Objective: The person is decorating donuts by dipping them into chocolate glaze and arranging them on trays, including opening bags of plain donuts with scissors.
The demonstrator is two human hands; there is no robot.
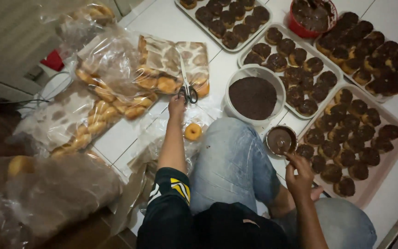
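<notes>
**Left hand at scissors, right at chocolate cup**

Left hand (pixel 177 105) fingers close on the black scissors (pixel 187 87) handles, just beyond the fingertips, blades lying on crinkled clear doughnut bags (pixel 130 78). Right hand (pixel 299 173) pinches something small beside the round cup of glossy chocolate (pixel 280 140). Risk: blades could snag thin film; the cup could tip.

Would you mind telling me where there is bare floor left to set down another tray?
Bare tile lies between the plastic bags and the top tray. A strip runs beside the left hand. Right of the sprinkle bowl, trays crowd together.
</notes>
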